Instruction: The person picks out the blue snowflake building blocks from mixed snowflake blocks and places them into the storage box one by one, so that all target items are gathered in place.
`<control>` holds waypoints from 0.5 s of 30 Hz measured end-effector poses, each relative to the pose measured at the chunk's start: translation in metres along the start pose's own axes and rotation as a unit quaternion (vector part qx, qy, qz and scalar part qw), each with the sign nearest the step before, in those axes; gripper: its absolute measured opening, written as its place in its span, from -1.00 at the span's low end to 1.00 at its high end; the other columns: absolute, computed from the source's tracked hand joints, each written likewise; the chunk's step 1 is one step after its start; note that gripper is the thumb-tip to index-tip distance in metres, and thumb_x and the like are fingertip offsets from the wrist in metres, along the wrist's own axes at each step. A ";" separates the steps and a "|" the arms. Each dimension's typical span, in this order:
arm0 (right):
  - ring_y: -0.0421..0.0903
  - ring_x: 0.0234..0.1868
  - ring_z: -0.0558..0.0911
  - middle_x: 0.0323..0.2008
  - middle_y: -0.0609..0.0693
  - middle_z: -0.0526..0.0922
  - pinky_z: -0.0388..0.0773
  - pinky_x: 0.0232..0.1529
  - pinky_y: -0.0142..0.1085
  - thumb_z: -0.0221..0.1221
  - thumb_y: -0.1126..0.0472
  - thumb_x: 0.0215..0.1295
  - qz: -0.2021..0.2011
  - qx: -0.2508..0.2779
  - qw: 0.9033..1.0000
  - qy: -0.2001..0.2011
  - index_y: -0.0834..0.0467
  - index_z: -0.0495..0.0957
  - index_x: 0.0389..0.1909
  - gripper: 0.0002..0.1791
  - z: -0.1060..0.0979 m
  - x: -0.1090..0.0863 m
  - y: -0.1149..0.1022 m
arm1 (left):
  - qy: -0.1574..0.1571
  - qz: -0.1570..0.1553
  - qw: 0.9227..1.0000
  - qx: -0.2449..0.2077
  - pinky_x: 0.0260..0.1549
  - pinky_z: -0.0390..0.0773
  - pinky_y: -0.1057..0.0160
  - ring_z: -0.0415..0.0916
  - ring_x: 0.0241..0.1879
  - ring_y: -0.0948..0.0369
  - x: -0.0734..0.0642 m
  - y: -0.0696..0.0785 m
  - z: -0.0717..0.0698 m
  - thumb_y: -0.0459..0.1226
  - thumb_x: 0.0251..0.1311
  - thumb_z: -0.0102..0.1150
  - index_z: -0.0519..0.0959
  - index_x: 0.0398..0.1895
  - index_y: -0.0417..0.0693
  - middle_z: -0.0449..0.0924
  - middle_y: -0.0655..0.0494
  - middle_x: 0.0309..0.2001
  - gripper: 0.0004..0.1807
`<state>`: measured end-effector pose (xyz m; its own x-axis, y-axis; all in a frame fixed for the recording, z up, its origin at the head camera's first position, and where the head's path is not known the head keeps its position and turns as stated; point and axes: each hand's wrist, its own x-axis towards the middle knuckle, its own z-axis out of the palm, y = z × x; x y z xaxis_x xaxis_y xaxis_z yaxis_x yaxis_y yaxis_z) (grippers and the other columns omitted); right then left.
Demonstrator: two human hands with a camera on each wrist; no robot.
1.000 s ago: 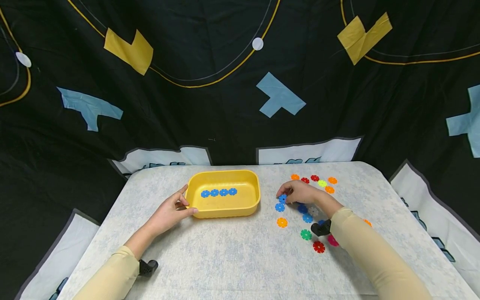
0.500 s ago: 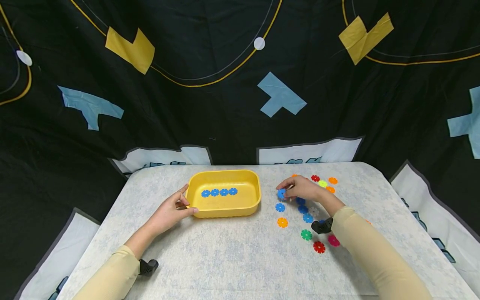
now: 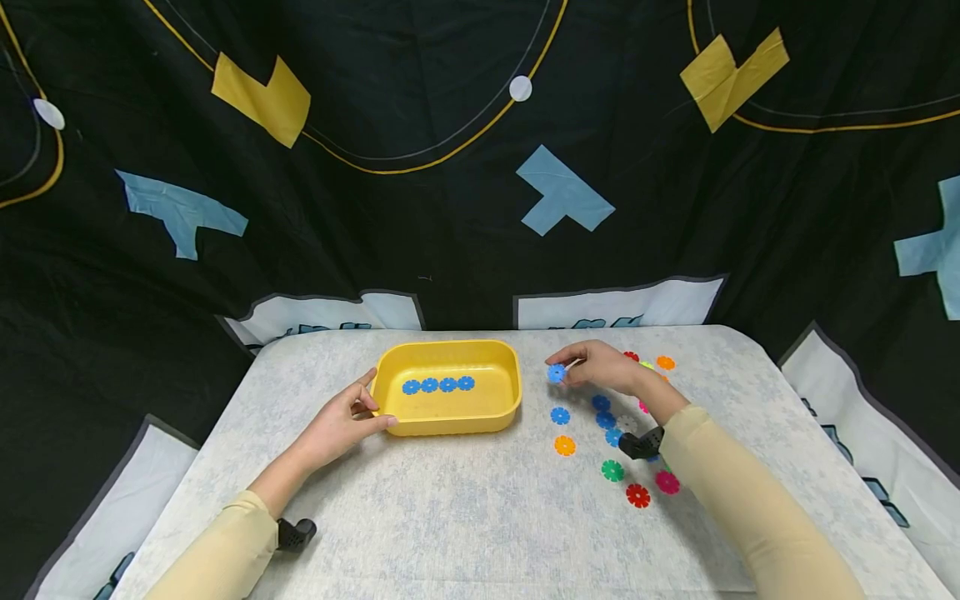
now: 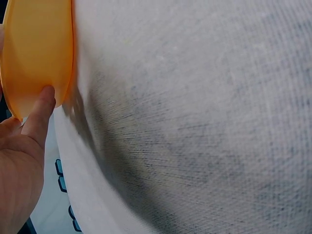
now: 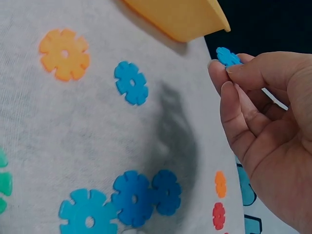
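A yellow plastic tray stands on the table with several blue notched discs in a row inside. At its left end my left hand holds the tray, thumb on the near side and fingers at the rim; the left wrist view shows the thumb against the wall. My right hand, right of the tray, pinches a blue flower-shaped disc between thumb and fingertips. It is raised over the table, and a shadow falls below it in the right wrist view. Another blue disc lies beneath.
Loose notched discs lie on the right of the table: an orange disc, a green disc, a red disc, a pink disc and several blue ones. The right arm hides some. A black curtain hangs behind the table.
My right hand has picked the blue disc up from the group and carried it upward and slightly left. The left hand and the tray have stayed in place.
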<state>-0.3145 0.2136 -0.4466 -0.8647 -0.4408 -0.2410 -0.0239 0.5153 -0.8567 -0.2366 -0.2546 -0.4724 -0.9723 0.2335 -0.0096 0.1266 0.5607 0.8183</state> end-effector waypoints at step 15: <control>0.13 0.13 0.53 0.16 0.07 0.57 0.49 0.26 0.13 0.30 0.30 0.30 -0.010 0.048 0.999 0.013 0.05 0.61 0.23 -0.54 0.001 0.012 -0.024 | 0.006 0.019 1.000 0.018 0.26 0.49 -0.06 0.47 0.27 -0.15 0.000 -0.001 0.001 0.06 0.12 0.51 0.40 -0.22 -0.10 -0.08 -0.05 0.64 -0.44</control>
<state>-0.3238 0.1948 -0.4296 -0.8776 -0.4296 -0.2128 0.0064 0.4334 -0.9012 -0.2370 -0.2543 -0.4734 -0.9689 0.2458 0.0289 0.1708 0.5796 0.7968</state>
